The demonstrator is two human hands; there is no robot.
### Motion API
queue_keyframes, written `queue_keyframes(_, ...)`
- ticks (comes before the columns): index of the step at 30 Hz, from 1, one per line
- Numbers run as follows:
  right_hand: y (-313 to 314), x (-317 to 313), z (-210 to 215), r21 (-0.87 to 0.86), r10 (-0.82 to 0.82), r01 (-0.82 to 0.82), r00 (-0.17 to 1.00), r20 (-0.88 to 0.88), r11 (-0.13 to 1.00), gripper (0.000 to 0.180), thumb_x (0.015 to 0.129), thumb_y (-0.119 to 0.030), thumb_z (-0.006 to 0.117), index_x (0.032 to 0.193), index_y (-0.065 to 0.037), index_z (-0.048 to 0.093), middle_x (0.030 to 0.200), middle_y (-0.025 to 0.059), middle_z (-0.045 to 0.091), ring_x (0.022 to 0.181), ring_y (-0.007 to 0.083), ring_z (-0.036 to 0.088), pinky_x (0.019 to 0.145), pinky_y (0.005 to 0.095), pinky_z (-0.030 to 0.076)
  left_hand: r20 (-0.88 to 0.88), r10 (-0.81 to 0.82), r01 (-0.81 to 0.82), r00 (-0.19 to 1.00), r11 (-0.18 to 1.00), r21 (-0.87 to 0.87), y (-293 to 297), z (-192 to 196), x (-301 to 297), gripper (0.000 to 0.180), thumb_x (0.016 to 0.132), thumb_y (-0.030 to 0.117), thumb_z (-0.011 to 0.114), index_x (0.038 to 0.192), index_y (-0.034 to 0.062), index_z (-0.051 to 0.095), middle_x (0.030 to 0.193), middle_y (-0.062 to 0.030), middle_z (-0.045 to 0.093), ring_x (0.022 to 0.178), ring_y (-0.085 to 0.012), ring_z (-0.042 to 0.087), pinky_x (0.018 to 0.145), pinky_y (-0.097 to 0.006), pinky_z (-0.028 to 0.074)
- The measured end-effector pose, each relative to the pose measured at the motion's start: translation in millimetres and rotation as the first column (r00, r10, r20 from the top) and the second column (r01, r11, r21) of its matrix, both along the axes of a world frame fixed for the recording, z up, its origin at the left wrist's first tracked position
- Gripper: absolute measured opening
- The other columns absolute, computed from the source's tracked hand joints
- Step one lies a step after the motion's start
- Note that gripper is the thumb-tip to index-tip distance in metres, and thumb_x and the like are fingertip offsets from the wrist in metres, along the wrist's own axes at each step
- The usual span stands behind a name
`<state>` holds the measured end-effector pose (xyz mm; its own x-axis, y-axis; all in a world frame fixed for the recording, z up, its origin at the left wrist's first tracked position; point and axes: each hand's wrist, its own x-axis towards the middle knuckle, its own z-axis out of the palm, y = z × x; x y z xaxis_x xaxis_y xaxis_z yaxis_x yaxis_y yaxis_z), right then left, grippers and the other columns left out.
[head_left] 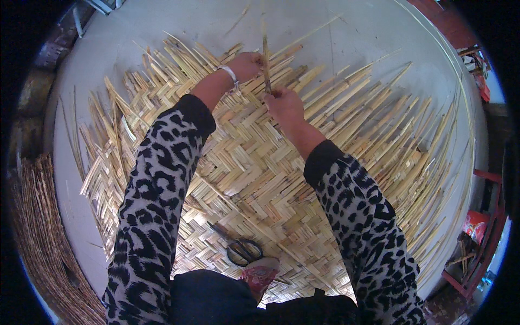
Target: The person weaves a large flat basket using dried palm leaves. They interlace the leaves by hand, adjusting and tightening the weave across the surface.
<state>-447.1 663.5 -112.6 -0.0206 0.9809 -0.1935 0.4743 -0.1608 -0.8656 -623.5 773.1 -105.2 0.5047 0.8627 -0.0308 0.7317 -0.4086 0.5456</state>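
A woven mat of pale split reeds lies below my arms in a herringbone pattern, its loose strip ends fanning out at the far edge and the right. Over its far part I hold a brownish reed strip nearly upright in the view. The lower end of this strip is pinched in the fingers of my right hand. Higher up, my left hand, with a white bracelet at its wrist, has its fingers closed at the strip's side. Black-handled scissors rest on the near part of the mat.
Beside the scissors is my red patterned shoe, on the mat. The grey floor surrounds the mat. A stack of brown stalks lies at the left, and a red wooden frame stands at the right with a red object in it.
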Motion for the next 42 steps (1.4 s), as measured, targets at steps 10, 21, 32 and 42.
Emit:
queue_keyframes(10, -5, 8, 27, -0.079, -0.067, 0.054, 0.981, -0.182, 0.995, 0.020, 0.083, -0.014, 0.064, 0.090, 0.005, 0.064, 0.072, 0.0090, 0.063, 0.057, 0.0153, 0.064, 0.050, 0.0275, 0.053, -0.363, 0.019, -0.114, 0.932, 0.964, -0.241, 1, 22, 36, 0.043, 0.069, 0.037, 0.074, 0.098, 0.0054, 0.070, 0.094, -0.0171, 0.069, 0.087, -0.0332, 0.066, 0.080, -0.040, 0.051)
queue_keyframes(21, -6, 3, 22, -0.269, -0.282, 0.182, 0.870, -0.403, 0.946, 0.019, 0.084, -0.008, 0.058, 0.095, 0.007, 0.061, 0.079, 0.0157, 0.066, 0.061, 0.0251, 0.070, 0.050, 0.0309, 0.057, -0.306, 0.064, -0.137, 0.950, 0.965, -0.225, -2, 4, 25, 0.057, 0.069, 0.045, 0.074, 0.107, 0.0039, 0.066, 0.103, -0.0225, 0.067, 0.098, -0.0371, 0.063, 0.089, -0.042, 0.049)
queue_keyframes(32, -7, 8, 10, -0.298, -0.244, 0.119, 0.870, -0.428, 0.947, 0.022, 0.091, -0.015, 0.059, 0.107, 0.000, 0.058, 0.083, 0.0058, 0.064, 0.063, 0.0139, 0.066, 0.048, 0.0243, 0.048, -0.347, -0.048, -0.065, 0.937, 0.950, -0.306, 1, 10, 25, 0.061, 0.074, 0.048, 0.069, 0.117, 0.0053, 0.061, 0.117, -0.0232, 0.061, 0.107, -0.0376, 0.059, 0.092, -0.045, 0.046)
queue_keyframes(42, -3, 3, -9, -0.156, -0.173, 0.137, 0.954, -0.247, 0.978, 0.029, 0.082, -0.018, 0.060, 0.105, -0.003, 0.066, 0.084, 0.0114, 0.070, 0.069, 0.0237, 0.069, 0.063, 0.0349, 0.054, -0.034, 0.032, -0.042, 0.999, 0.944, -0.326, -9, 0, 6, 0.054, 0.072, 0.045, 0.070, 0.111, 0.0071, 0.065, 0.103, -0.0157, 0.066, 0.094, -0.0297, 0.060, 0.084, -0.039, 0.046)
